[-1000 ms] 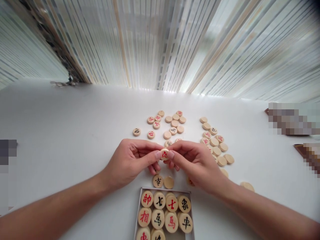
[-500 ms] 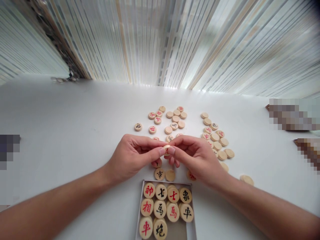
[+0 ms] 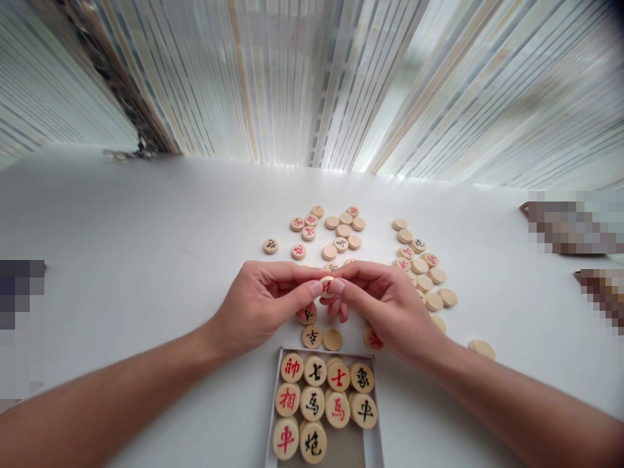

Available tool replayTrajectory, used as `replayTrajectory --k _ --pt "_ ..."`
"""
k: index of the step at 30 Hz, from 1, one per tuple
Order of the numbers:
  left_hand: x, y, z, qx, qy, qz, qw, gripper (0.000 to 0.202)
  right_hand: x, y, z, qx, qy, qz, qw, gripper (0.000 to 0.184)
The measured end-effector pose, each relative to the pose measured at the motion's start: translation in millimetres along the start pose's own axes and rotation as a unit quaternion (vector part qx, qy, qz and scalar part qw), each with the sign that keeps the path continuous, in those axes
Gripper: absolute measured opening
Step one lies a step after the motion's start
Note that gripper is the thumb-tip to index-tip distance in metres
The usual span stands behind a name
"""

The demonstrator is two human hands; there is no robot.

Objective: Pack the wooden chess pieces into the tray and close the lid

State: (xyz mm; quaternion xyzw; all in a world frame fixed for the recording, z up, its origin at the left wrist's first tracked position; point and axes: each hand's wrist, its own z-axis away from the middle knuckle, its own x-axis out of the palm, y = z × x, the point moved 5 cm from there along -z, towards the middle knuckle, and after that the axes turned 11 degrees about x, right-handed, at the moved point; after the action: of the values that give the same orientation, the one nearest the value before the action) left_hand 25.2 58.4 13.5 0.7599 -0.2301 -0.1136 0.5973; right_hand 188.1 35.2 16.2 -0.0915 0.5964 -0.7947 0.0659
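Between the fingertips of both hands is a round wooden xiangqi piece (image 3: 327, 287) with a red character facing me. My left hand (image 3: 273, 296) pinches its left edge with thumb and forefinger, and my right hand (image 3: 375, 292) pinches the right edge the same way. Just below them on the table stands an open box (image 3: 344, 448) holding rows of xiangqi pieces, some stacked, with red and black characters upward. Pieces with black characters, such as one (image 3: 312, 337) beside a blank-side-up piece (image 3: 333, 339), lie between the hands and the box.
Loose pieces (image 3: 344, 231) are scattered beyond my hands, some face up, some blank side up. Another group (image 3: 424, 283) lies to the right, partly behind my right hand. String curtains (image 3: 292, 84) hang along the white table's (image 3: 121, 227) far edge. Blurred-out objects stand at the right.
The held piece has turned so that more of its red character shows. Both hands stay in nearly the same place.
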Motion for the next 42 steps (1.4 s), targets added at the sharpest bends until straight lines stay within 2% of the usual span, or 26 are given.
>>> replayTrajectory --k 6,13,22,30,35,39,42 --pt "-0.8 0 -1 -0.019 0.024 0.039 0.999 0.02 -1 1 -1 0.001 -0.008 -0.029 1.0 0.027" --pt "-0.1 -4 2 -0.03 0.006 0.072 0.997 0.028 -2 5 -1 0.01 -0.028 -0.064 0.998 0.026" --pt "2.0 -4 1 -0.035 -0.006 0.119 0.992 0.03 -2 10 -1 0.022 -0.042 -0.086 0.995 0.036" --pt "0.5 -5 3 -0.011 0.008 0.067 0.998 0.03 1 7 -1 0.057 -0.031 -0.078 0.995 0.041" --pt "1.7 -2 5 0.019 -0.006 0.011 1.0 0.034 1 11 -1 0.084 -0.015 -0.066 0.994 0.03" --pt "5.4 4 5 0.054 -0.034 0.0 0.998 0.042 1 11 1 0.063 -0.014 -0.061 0.996 0.028" --pt "7.0 4 4 0.051 -0.041 0.009 0.998 0.04 2 6 1 0.033 -0.029 -0.048 0.998 0.025"
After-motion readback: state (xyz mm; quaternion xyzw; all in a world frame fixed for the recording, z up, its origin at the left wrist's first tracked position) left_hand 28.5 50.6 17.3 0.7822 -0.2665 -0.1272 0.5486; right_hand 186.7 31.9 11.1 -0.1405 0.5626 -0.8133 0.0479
